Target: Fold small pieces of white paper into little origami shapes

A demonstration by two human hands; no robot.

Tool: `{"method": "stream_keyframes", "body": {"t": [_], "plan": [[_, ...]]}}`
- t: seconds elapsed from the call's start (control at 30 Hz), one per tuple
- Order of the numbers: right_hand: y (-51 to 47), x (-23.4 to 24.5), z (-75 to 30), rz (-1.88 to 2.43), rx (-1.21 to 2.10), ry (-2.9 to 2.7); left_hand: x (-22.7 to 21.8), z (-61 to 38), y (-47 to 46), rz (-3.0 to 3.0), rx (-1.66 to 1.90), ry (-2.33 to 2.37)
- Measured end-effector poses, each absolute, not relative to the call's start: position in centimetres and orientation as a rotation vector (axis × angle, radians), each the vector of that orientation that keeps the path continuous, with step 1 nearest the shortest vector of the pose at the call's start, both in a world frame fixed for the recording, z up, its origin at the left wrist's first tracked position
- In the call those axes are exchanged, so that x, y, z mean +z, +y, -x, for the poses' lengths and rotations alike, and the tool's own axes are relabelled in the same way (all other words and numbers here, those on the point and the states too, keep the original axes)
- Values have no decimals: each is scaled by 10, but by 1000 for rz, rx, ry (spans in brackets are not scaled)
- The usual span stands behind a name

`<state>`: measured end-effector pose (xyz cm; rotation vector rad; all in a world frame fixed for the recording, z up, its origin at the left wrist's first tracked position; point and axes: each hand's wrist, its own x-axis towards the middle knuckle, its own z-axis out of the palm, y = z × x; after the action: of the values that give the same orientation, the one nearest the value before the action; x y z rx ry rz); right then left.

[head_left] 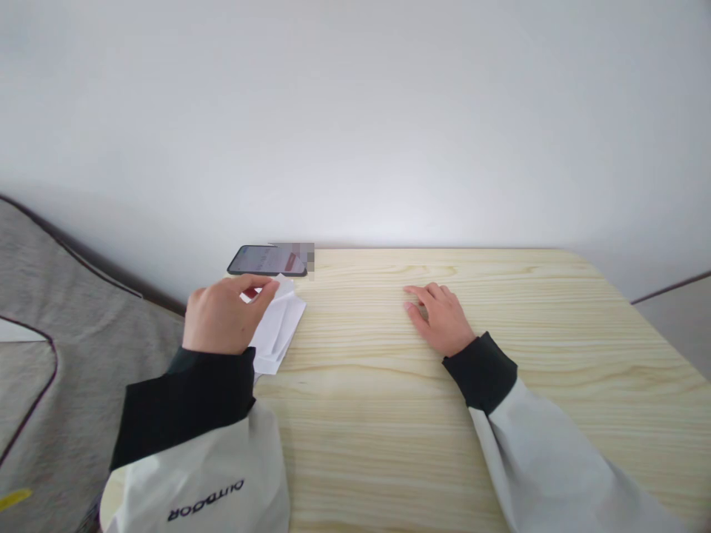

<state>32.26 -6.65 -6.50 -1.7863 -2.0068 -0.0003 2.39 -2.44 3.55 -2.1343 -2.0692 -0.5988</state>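
My left hand (222, 314) is closed in a pinch on the top of a small stack of white folded paper (281, 329) at the table's left edge. The paper lies partly under that hand, and something small and red shows beneath my fingers. My right hand (438, 317) rests flat on the light wooden table (389, 414), fingers stretched out and pointing left, holding nothing. Both arms wear pale grey sleeves with black cuffs.
A dark smartphone (266, 260) lies face up at the table's far left corner, just beyond the paper. A plain white wall stands directly behind the table. A grey fabric surface with dark piping (49, 355) lies to the left of the table.
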Motion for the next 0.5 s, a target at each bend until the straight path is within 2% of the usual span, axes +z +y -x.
{"method": "stream_keyframes", "body": {"t": [0.2,0.3,0.5], "plan": [[-66,-65,-321,1712,39,-1967,27,-63,-35,2454,-1118,-1735],[-66,-63,-320,1537,207,-1883,5,-92,-34,2627,-1354,-1876],[-68,-56,-323,1386,576,-1710,-41,-125,-19,2745,-1481,-2111]]}}
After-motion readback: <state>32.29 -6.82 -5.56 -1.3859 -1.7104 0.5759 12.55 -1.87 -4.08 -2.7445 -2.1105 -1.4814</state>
